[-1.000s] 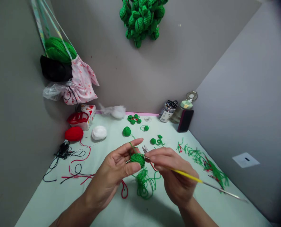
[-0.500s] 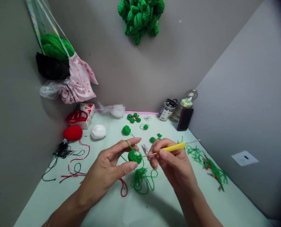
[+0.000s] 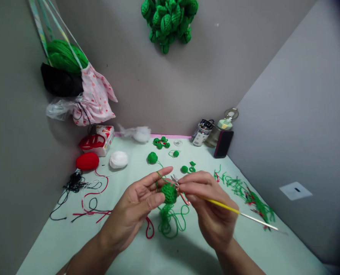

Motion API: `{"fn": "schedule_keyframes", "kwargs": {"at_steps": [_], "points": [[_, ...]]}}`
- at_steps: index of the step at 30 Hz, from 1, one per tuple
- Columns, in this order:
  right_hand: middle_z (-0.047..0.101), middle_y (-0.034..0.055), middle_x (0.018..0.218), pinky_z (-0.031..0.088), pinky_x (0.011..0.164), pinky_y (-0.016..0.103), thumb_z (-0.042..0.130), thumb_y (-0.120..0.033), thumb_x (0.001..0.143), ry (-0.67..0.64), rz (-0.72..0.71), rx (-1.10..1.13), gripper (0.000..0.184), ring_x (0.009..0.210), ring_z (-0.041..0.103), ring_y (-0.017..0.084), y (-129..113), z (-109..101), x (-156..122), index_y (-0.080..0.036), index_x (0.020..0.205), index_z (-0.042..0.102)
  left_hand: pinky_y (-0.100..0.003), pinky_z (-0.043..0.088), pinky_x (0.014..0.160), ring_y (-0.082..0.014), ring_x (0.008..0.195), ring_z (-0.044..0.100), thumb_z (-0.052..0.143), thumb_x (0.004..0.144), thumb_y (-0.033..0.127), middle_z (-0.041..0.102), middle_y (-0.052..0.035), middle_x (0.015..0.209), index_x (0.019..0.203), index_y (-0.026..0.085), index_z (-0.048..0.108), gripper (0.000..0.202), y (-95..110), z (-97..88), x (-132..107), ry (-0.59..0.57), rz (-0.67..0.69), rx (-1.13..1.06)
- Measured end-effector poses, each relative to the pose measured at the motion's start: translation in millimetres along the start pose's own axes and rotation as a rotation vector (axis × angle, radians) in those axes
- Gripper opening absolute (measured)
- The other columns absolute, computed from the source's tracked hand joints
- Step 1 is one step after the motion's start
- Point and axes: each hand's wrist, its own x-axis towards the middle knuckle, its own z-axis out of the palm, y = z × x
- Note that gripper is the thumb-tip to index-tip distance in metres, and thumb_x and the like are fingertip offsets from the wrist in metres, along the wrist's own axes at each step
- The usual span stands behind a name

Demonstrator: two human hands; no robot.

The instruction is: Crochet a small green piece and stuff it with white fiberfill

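My left hand [image 3: 140, 204] pinches a small green crochet piece [image 3: 169, 193] between thumb and fingers. A strand of green yarn runs over its raised index finger. In my right hand [image 3: 211, 202] is a yellow-handled crochet hook [image 3: 223, 206], its free metal end pointing down to the right. The hook's other end meets the right edge of the green piece, partly hidden by my fingers. Scissors [image 3: 175, 179] lie on the table behind, half covered by my right hand. Below the piece lies a loose tangle of green yarn [image 3: 168, 223].
Red yarn [image 3: 87, 161], white yarn [image 3: 119, 159] and black strands [image 3: 76, 181] lie on the left. Toward the back are a green yarn ball [image 3: 152, 157] and several small green pieces. Green yarn scraps [image 3: 248, 194] and a phone [image 3: 224, 144] are on the right.
My right hand has turned, so the hook's free end has swung from up-right to down-right. The green piece has moved slightly right and rotated in my left hand.
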Motion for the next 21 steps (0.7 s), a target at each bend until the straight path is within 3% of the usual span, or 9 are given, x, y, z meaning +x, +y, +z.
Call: {"fn": "schedule_keyframes", "kwargs": {"at_steps": [4, 10, 13, 15, 19, 21], "points": [[0.080, 0.0040, 0.099, 0.062, 0.077, 0.031, 0.065, -0.009, 0.100, 0.012, 0.110, 0.147, 0.026, 0.092, 0.071, 0.018, 4, -5, 1, -0.025, 0.112, 0.081, -0.030, 0.047, 0.101, -0.0200, 0.110, 0.066, 0.086, 0.085, 0.035, 0.077, -0.0043, 0.109, 0.129, 0.030, 0.079, 0.045, 3, -6.4, 1, 0.029, 0.027, 0.051], [0.078, 0.0048, 0.086, 0.058, 0.054, 0.027, 0.073, -0.024, 0.097, 0.052, 0.343, 0.445, 0.011, 0.069, 0.069, 0.016, 11, -13, 8, -0.024, 0.099, 0.084, -0.027, 0.050, 0.098, -0.0178, 0.105, 0.069, 0.085, 0.086, 0.034, 0.079, -0.0041, 0.109, 0.124, 0.030, 0.082, 0.039, 7, -11.7, 2, -0.033, -0.017, 0.066], [0.075, 0.0032, 0.079, 0.056, 0.052, 0.027, 0.076, -0.030, 0.096, 0.003, 0.458, 0.616, 0.011, 0.059, 0.065, 0.014, 13, -11, 11, -0.024, 0.094, 0.084, -0.026, 0.051, 0.095, -0.0160, 0.101, 0.069, 0.087, 0.084, 0.032, 0.079, -0.0026, 0.107, 0.121, 0.033, 0.083, 0.037, 5, -11.5, 2, -0.056, -0.016, 0.089], [0.076, 0.0031, 0.084, 0.057, 0.057, 0.027, 0.074, -0.031, 0.097, -0.037, 0.436, 0.605, 0.011, 0.063, 0.066, 0.014, 13, -6, 9, -0.026, 0.096, 0.085, -0.027, 0.053, 0.094, -0.0167, 0.100, 0.070, 0.090, 0.081, 0.028, 0.079, -0.0018, 0.107, 0.120, 0.035, 0.083, 0.040, 1, -10.4, 3, -0.042, 0.002, 0.113], [0.080, 0.0062, 0.102, 0.058, 0.080, 0.034, 0.068, -0.018, 0.101, -0.102, 0.181, 0.222, 0.022, 0.094, 0.070, 0.020, 12, 1, 1, -0.030, 0.111, 0.083, -0.030, 0.054, 0.097, -0.0186, 0.106, 0.069, 0.091, 0.079, 0.021, 0.077, -0.0013, 0.111, 0.125, 0.039, 0.080, 0.051, -7, -7.2, 4, -0.001, 0.018, 0.127], [0.080, 0.0060, 0.106, 0.057, 0.085, 0.037, 0.066, -0.014, 0.102, -0.118, 0.118, 0.138, 0.027, 0.097, 0.070, 0.020, 11, 2, 0, -0.030, 0.116, 0.082, -0.029, 0.055, 0.096, -0.0180, 0.107, 0.068, 0.092, 0.077, 0.020, 0.075, -0.0007, 0.110, 0.127, 0.040, 0.079, 0.055, -9, -5.2, 4, 0.009, 0.013, 0.116]]}}
